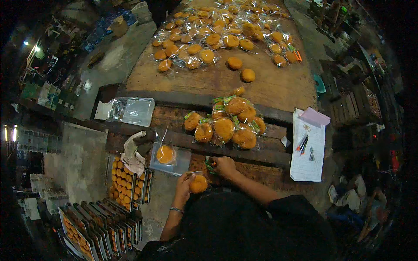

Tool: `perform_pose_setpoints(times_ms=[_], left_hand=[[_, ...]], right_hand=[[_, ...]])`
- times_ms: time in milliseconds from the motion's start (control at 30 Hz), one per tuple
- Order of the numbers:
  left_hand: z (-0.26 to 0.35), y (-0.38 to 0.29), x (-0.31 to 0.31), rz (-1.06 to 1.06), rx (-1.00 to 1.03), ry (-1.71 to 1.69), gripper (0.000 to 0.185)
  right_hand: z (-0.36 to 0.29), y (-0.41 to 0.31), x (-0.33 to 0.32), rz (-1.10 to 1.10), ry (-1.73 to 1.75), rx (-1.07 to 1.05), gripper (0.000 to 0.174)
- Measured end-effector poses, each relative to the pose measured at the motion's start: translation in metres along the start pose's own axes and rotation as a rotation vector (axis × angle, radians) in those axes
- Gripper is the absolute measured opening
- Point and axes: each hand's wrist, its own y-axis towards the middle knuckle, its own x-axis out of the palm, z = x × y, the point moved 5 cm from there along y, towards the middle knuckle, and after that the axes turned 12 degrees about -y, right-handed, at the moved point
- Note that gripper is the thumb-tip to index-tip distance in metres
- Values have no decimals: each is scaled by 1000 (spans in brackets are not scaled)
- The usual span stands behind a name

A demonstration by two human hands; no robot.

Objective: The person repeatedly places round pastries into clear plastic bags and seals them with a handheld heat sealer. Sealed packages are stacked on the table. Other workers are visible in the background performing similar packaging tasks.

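My left hand (184, 188) grips a round golden-brown bun (198, 184) in a clear plastic bag, just in front of my body. To its right, my right hand (225, 166) rests at the bench's near edge. Its fingertips meet some small green printed labels (209, 165); a dark and orange bit shows by them, too small to name. Whether those fingers hold anything is hidden. Another bagged bun (166, 154) lies on a stack of clear plastic bags (183, 164) left of centre. Beyond my hands sits a pile of bagged buns with green labels (224, 130).
Many bagged buns (213, 39) cover the far wooden table (196, 81); two loose-looking buns (248, 75) lie nearer. A pack of plastic bags (139, 111) lies left. Right are papers (307, 168) with pens (303, 145). Trays of buns (122, 184) and a cloth (133, 155) stand left.
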Motion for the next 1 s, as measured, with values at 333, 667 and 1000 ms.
perform_pose_setpoints(times_ms=[333,667,1000], left_hand=[[16,9,14,-127,61,53,22],[29,-1,46,-414,41,256,21],[17,-8,67,-524,408,692,24]], right_hand=[[-9,-17,-60,376,422,-28,28],[-27,-61,-25,184,745,204,36],[-11,-85,-21,135,1253,490,17]])
